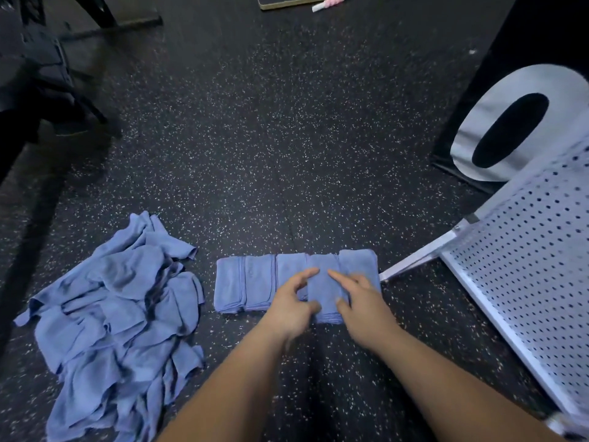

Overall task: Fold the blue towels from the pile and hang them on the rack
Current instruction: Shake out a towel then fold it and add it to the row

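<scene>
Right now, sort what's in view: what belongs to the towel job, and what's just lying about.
Job: pile of unfolded blue towels; row of folded towels; folded towel gripped by left hand and right hand; perforated white rack.
Lying about: black panel with a white zero; board and pink-and-white tube at the far edge; dark equipment, far left.

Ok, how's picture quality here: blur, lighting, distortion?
Head view: the left hand and right hand are motion-blurred over the row of folded blue towels; lighting dim, image's left edge in shadow; wide-angle distortion bends the white perforated metal rack; the crumpled blue towel pile looks sharp.
</scene>
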